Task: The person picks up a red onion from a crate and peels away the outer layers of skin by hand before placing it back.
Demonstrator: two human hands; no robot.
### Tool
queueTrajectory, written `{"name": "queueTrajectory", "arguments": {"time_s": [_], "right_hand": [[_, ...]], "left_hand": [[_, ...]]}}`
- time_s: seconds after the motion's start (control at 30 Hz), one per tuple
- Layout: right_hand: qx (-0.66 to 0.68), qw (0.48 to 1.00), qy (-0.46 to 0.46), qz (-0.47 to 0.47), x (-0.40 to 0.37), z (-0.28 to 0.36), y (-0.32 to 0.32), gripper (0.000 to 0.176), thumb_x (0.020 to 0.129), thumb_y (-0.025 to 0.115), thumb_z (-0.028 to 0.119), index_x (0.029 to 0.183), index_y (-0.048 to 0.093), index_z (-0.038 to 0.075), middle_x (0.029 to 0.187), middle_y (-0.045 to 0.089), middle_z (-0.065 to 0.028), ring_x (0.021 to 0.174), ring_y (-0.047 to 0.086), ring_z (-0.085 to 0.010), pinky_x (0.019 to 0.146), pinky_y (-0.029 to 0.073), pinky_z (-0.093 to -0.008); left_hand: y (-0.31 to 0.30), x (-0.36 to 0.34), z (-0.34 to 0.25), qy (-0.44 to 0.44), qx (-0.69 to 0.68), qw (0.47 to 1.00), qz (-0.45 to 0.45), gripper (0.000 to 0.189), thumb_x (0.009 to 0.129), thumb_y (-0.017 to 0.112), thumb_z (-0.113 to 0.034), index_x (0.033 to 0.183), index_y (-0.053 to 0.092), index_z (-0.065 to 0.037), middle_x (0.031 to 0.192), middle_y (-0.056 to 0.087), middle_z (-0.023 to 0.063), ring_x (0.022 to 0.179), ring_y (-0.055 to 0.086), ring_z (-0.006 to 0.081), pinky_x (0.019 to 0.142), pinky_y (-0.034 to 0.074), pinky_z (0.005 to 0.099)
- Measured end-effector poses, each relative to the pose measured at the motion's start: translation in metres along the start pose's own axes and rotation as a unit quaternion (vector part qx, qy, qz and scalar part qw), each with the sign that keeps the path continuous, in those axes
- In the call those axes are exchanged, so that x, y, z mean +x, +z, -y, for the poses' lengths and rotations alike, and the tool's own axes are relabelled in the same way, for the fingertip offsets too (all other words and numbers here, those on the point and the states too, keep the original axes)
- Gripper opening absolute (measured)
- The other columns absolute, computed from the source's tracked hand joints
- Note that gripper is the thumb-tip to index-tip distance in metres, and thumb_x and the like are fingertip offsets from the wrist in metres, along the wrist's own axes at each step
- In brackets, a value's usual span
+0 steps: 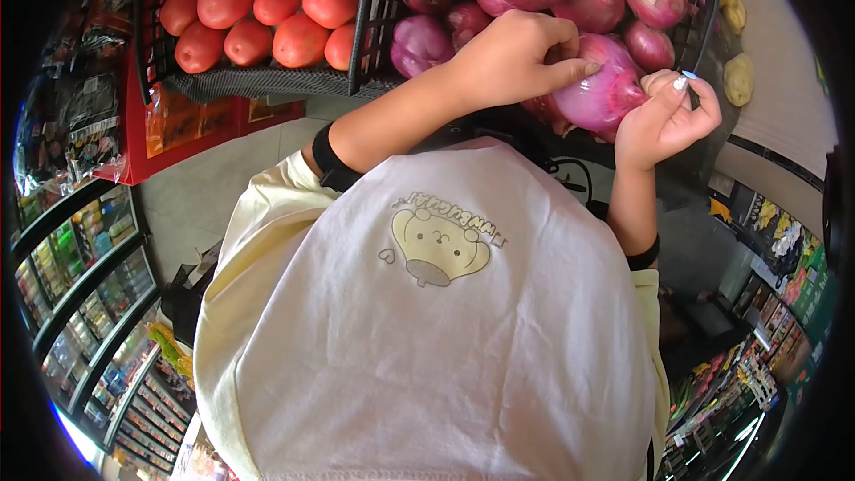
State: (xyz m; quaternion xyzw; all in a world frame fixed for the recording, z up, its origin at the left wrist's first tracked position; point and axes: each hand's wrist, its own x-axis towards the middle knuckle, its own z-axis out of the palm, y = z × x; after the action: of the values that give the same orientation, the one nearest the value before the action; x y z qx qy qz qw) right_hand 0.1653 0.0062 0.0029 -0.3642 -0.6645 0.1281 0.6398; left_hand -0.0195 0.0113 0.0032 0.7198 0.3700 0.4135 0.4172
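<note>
In the head view I see a red onion [598, 93] at one o'clock, lifted just off the onion crate [378, 27]. The left hand [512, 58] curls over it, fingertips pinching its skin. The right hand [663, 120] pinches its far side, apparently steadying it. Tomatoes [267, 9] sit at eleven.

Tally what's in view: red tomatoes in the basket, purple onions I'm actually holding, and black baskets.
red tomatoes: 12
purple onion, held between left hand and right hand: 1
black baskets: 2
Total: 15
</note>
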Motion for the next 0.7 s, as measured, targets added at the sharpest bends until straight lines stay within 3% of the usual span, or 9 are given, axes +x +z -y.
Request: {"name": "queueTrajectory", "arguments": {"time_s": [0.07,0.13,0.17,0.23,0.47,0.63,0.7], "right_hand": [[0.004,1.0,-0.007,0.003,-0.003,-0.002,-0.001,0.018,0.09,0.042,0.001,0.106,0.032,0.0,0.073,0.046,-0.0101,0.055,0.042,-0.0114,0.05,0.038,-0.0247],[0.007,1.0,-0.007,0.008,-0.005,-0.001,-0.003,0.018,0.09,0.042,0.0,0.106,0.032,0.0,0.073,0.046,-0.0098,0.055,0.042,-0.0113,0.049,0.037,-0.0245],[0.01,1.0,-0.008,0.014,-0.006,0.0,-0.003,0.019,0.09,0.042,0.0,0.106,0.032,0.0,0.073,0.046,-0.0095,0.054,0.041,-0.0111,0.048,0.037,-0.0242],[0.007,1.0,-0.015,0.016,-0.007,0.003,0.0,0.019,0.09,0.042,-0.001,0.106,0.032,0.0,0.073,0.045,-0.0095,0.054,0.041,-0.0111,0.048,0.037,-0.0239],[0.012,0.998,-0.045,0.036,-0.008,0.004,0.002,0.02,0.09,0.041,-0.002,0.107,0.031,-0.001,0.07,0.045,-0.0095,0.052,0.04,-0.0104,0.047,0.036,-0.0229],[0.006,0.997,-0.051,0.051,-0.011,0.003,0.001,0.02,0.09,0.041,-0.002,0.107,0.031,-0.002,0.071,0.045,-0.0097,0.052,0.04,-0.01,0.047,0.036,-0.0229],[0.003,0.997,-0.049,0.057,-0.012,0.005,0.002,0.02,0.089,0.041,-0.003,0.107,0.031,-0.002,0.072,0.045,-0.0099,0.052,0.04,-0.01,0.047,0.036,-0.023]], "left_hand": [[0.001,0.004,-0.001,-0.003,-0.001,1.0,0.008,0.023,0.082,0.064,-0.021,0.074,0.057,0.0,0.057,0.054,0.0051,0.051,0.048,0.0095,0.047,0.04,0.0259],[0.003,0.006,0.0,-0.016,-0.015,1.0,0.017,0.026,0.077,0.066,-0.024,0.075,0.059,0.001,0.062,0.058,0.0152,0.053,0.057,0.0262,0.053,0.045,0.0331],[0.003,0.006,0.0,-0.017,-0.014,1.0,0.019,0.026,0.077,0.066,-0.024,0.075,0.059,0.001,0.062,0.058,0.0152,0.053,0.057,0.0262,0.053,0.045,0.0331],[0.003,0.005,0.001,0.004,-0.04,0.999,0.028,0.02,0.082,0.063,-0.015,0.072,0.056,0.0,0.058,0.053,0.0025,0.053,0.05,0.0066,0.048,0.04,0.0229],[0.004,0.002,0.009,-0.022,-0.098,0.994,0.048,0.017,0.083,0.062,-0.012,0.073,0.054,0.0,0.062,0.052,-0.0006,0.054,0.049,0.004,0.05,0.041,0.0206],[0.007,-0.001,0.016,0.02,-0.149,0.989,-0.008,0.016,0.083,0.061,-0.012,0.074,0.055,-0.001,0.062,0.052,-0.0001,0.053,0.046,0.0041,0.048,0.038,0.0209],[-0.001,-0.001,0.001,-0.003,-0.092,0.996,0.017,0.017,0.083,0.061,-0.012,0.073,0.055,0.0,0.061,0.052,0.0006,0.052,0.046,0.0047,0.047,0.038,0.0213]]}}
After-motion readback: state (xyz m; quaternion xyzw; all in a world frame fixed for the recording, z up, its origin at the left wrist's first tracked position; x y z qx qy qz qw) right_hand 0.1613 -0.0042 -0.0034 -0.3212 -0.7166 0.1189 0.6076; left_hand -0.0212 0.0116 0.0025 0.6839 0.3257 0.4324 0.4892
